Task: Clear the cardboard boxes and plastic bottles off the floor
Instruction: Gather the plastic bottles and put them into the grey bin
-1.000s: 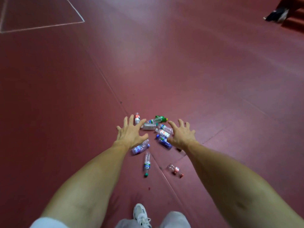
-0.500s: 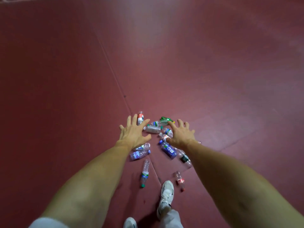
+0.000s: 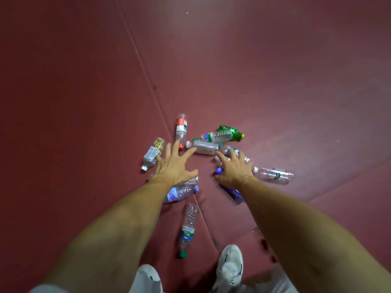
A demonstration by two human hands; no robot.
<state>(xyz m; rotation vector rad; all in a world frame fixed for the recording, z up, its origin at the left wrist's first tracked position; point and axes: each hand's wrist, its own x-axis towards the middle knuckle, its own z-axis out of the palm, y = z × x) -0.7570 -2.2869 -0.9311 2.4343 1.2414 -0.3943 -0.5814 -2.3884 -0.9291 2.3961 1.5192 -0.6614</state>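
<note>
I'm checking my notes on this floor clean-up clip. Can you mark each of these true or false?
1. The left hand and right hand are both spread open, gripping nothing. True.
2. A cardboard box lies among the litter. False: no box is in view, only plastic bottles.
3. The green bottle has a yellow cap. True.
4. The red-labelled bottle stands upright. False: it lies on its side on the floor.
</note>
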